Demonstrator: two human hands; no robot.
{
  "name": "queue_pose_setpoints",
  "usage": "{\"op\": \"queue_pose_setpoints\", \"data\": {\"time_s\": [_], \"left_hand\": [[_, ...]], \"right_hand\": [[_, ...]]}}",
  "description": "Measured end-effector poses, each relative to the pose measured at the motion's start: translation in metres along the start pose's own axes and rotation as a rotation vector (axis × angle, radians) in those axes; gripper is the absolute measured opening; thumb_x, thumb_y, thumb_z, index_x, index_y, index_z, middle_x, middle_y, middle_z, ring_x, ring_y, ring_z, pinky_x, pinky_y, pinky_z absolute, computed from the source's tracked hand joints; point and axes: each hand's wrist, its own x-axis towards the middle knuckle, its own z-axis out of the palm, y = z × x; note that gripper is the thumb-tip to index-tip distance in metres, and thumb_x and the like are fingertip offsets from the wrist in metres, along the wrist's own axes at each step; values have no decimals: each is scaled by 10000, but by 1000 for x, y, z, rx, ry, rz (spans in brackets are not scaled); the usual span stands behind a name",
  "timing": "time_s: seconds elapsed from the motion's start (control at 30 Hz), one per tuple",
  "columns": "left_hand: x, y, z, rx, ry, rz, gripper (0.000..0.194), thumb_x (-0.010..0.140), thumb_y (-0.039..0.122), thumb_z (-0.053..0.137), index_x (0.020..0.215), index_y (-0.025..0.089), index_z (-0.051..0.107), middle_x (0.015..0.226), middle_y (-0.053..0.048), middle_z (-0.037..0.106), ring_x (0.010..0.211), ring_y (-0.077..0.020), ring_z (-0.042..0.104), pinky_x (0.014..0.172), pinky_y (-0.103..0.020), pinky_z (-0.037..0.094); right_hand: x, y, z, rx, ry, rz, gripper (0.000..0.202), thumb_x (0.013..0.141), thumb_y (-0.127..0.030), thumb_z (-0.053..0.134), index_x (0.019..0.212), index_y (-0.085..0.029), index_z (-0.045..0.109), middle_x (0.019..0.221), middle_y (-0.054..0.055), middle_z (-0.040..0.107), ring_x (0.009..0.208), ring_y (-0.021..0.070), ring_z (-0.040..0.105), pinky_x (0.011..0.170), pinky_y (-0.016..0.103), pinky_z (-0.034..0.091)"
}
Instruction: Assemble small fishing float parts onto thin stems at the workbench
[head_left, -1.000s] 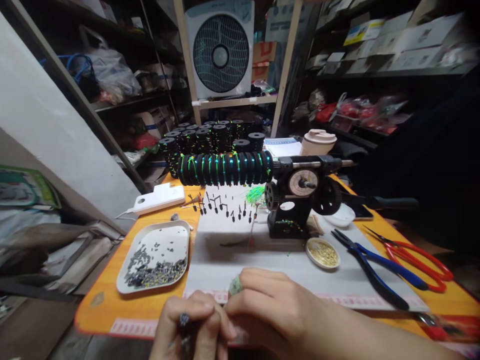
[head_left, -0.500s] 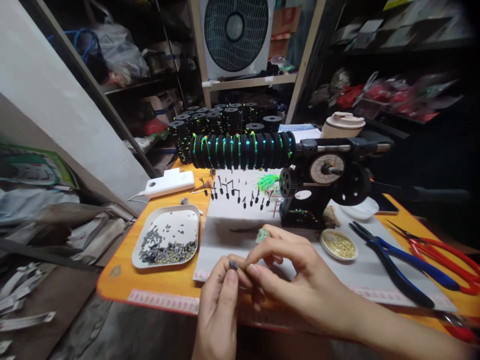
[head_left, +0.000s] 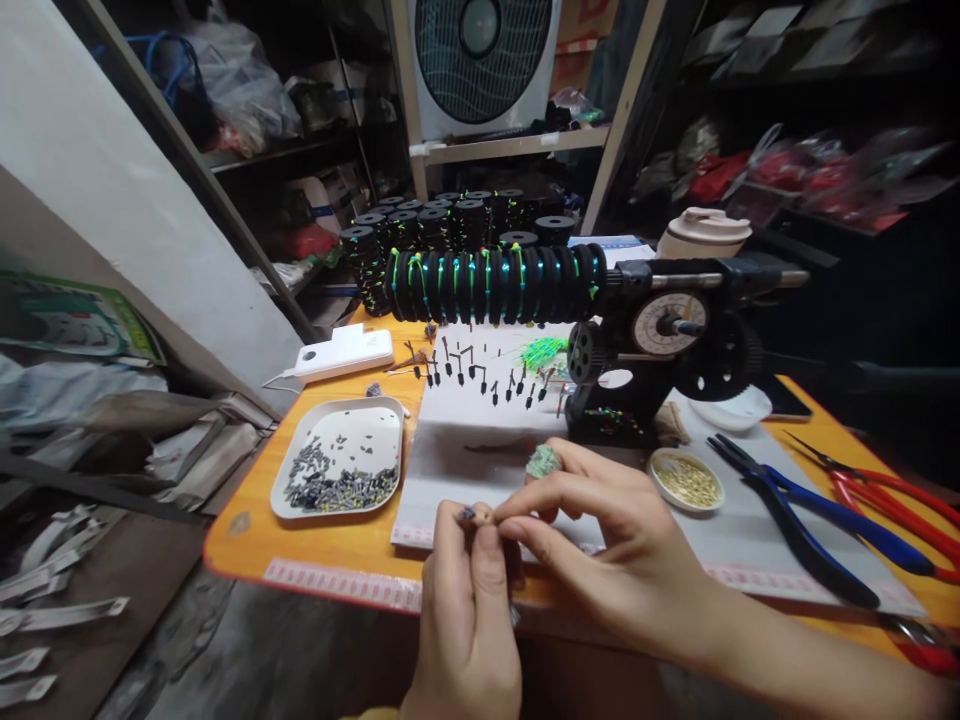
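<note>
My left hand (head_left: 472, 610) is closed in front of the table edge, with a small dark piece (head_left: 468, 514) pinched between thumb and forefinger. My right hand (head_left: 607, 530) meets it from the right, thumb and forefinger pressed together at the left fingertips; what they pinch is too small to name. A green, crumbly-looking lump (head_left: 543, 461) sits against the curled fingers of my right hand. To the left is a white tray (head_left: 399, 440) of small dark and yellow parts. Right of my right hand stands a small white dish (head_left: 716, 490) of gold-coloured bits.
A black machine (head_left: 615, 400) carries a ribbed roll (head_left: 495, 285) wound with green lines. Blue-handled pliers (head_left: 795, 530) and red-handled pliers (head_left: 892, 505) lie at right. A white power bank (head_left: 343, 354), black spools (head_left: 471, 222) and a lidded cup (head_left: 705, 234) stand farther back.
The view has shifted slightly. My left hand has turned and come closer to my right fingertips, and the dark piece now shows less between its fingers. My right hand keeps its pinch.
</note>
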Motion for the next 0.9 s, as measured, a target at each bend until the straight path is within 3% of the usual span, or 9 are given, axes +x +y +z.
{"op": "queue_pose_setpoints", "data": {"time_s": [0.1, 0.3, 0.47, 0.67, 0.9], "left_hand": [[0, 1, 3, -125, 15, -52, 284, 880, 468, 677, 1018, 229, 613, 929, -71, 659, 825, -212, 624, 621, -252, 480], [6, 14, -1, -261, -131, -71, 307, 931, 492, 605, 821, 222, 510, 609, 53, 506, 505, -89, 423, 481, -182, 360], [9, 19, -9, -278, -240, -164, 368, 921, 511, 613, 771, 205, 473, 549, 68, 465, 477, -66, 362, 451, -163, 299], [11, 22, -12, -274, -372, -290, 421, 884, 578, 625, 781, 199, 474, 515, 75, 478, 431, -48, 324, 412, -149, 245], [11, 22, -11, -268, -395, -310, 432, 885, 593, 613, 796, 193, 475, 515, 86, 465, 425, -34, 270, 416, -133, 239]], "right_hand": [[0, 0, -2, 2, -3, -3, 128, 887, -107, 641, 822, -157, 739, 646, 12, 614, 636, 132, 504, 628, 266, 439], [4, -1, -10, -46, -97, -55, 167, 910, -106, 613, 875, -142, 772, 673, 20, 511, 655, 142, 496, 557, 239, 390], [3, 1, -7, -146, -162, -152, 188, 927, -91, 555, 891, -106, 739, 705, 30, 486, 672, 151, 458, 561, 255, 344], [-1, 5, 0, -317, -116, -249, 189, 917, -67, 553, 826, -91, 718, 691, 28, 445, 655, 162, 381, 568, 293, 283], [-2, 4, 0, -389, -95, -318, 170, 898, -67, 569, 799, -88, 706, 686, 29, 433, 634, 166, 329, 556, 304, 248]]}}
